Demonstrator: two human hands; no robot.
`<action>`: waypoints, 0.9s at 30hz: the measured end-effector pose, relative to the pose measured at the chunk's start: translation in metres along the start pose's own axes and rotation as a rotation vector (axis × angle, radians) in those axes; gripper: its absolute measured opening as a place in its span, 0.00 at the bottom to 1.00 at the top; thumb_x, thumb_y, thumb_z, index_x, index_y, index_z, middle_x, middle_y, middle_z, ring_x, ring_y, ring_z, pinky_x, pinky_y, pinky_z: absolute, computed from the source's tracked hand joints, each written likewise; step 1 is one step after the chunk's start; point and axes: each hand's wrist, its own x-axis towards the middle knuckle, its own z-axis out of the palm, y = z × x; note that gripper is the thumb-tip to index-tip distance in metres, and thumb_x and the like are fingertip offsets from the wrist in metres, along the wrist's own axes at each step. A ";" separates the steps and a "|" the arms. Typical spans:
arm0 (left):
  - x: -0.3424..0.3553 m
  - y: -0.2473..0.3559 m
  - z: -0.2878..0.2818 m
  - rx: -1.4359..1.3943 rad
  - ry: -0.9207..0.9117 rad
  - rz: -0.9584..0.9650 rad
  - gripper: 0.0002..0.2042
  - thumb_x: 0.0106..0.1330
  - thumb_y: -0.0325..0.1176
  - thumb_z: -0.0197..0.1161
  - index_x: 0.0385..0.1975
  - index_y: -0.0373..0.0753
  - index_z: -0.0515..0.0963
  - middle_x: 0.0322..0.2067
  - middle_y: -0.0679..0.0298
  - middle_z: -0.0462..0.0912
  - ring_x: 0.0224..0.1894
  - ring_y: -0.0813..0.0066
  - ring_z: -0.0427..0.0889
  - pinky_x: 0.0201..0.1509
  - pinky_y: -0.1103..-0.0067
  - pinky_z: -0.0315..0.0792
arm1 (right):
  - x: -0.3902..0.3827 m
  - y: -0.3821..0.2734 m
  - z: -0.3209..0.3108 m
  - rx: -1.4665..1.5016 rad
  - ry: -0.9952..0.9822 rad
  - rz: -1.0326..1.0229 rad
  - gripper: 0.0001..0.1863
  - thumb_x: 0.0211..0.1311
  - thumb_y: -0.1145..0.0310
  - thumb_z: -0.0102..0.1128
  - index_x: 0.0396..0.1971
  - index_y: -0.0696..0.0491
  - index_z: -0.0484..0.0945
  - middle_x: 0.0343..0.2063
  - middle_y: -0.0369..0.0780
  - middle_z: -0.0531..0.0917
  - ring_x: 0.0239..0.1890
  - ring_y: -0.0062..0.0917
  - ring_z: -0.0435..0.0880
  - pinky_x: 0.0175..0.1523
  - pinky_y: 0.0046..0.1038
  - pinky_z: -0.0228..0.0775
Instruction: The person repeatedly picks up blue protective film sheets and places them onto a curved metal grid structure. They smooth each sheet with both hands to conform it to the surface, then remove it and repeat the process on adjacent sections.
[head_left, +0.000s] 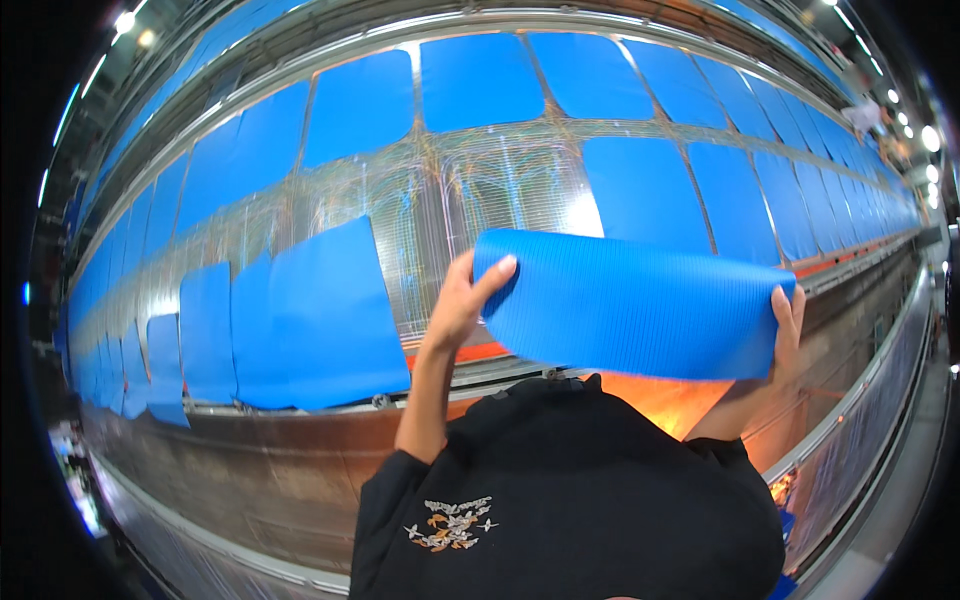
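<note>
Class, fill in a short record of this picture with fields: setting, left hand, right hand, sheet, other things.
setting: long metal rack with rows of blue sheets
left hand: grips the sheet's left edge
right hand: grips the sheet's right edge
sheet: blue, ribbed, held up, bowed
other things: black top with a small print

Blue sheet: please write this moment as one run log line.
left hand: grips blue sheet | right hand: grips sheet | sheet: curved, above metal rack
</note>
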 end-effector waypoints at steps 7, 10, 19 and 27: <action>0.164 0.045 -0.045 0.178 0.213 0.049 0.24 0.76 0.53 0.60 0.49 0.34 0.82 0.43 0.63 0.86 0.45 0.74 0.82 0.54 0.75 0.73 | 0.203 0.110 0.096 -0.134 -0.407 0.298 0.16 0.72 0.60 0.66 0.47 0.58 0.85 0.41 0.35 0.86 0.44 0.18 0.83 0.53 0.24 0.73; 0.193 0.076 -0.054 0.134 0.405 0.181 0.22 0.79 0.51 0.55 0.42 0.35 0.82 0.36 0.69 0.83 0.38 0.80 0.76 0.46 0.76 0.70 | 0.235 0.110 0.130 0.243 -0.443 0.106 0.15 0.73 0.62 0.64 0.49 0.57 0.85 0.43 0.35 0.87 0.46 0.20 0.83 0.56 0.25 0.72; 0.168 -0.061 -0.097 0.442 0.619 0.044 0.22 0.78 0.44 0.58 0.21 0.37 0.68 0.20 0.73 0.64 0.26 0.83 0.60 0.29 0.74 0.58 | 0.209 0.241 0.137 -0.284 -0.435 0.276 0.14 0.73 0.59 0.65 0.30 0.52 0.82 0.26 0.26 0.76 0.29 0.10 0.68 0.34 0.20 0.60; 0.094 -0.273 -0.138 0.406 0.803 -0.291 0.11 0.64 0.35 0.73 0.36 0.31 0.89 0.28 0.63 0.89 0.29 0.79 0.84 0.36 0.77 0.77 | 0.110 0.440 0.082 -0.422 -0.404 0.406 0.09 0.65 0.69 0.71 0.36 0.59 0.84 0.23 0.29 0.81 0.24 0.09 0.70 0.28 0.20 0.59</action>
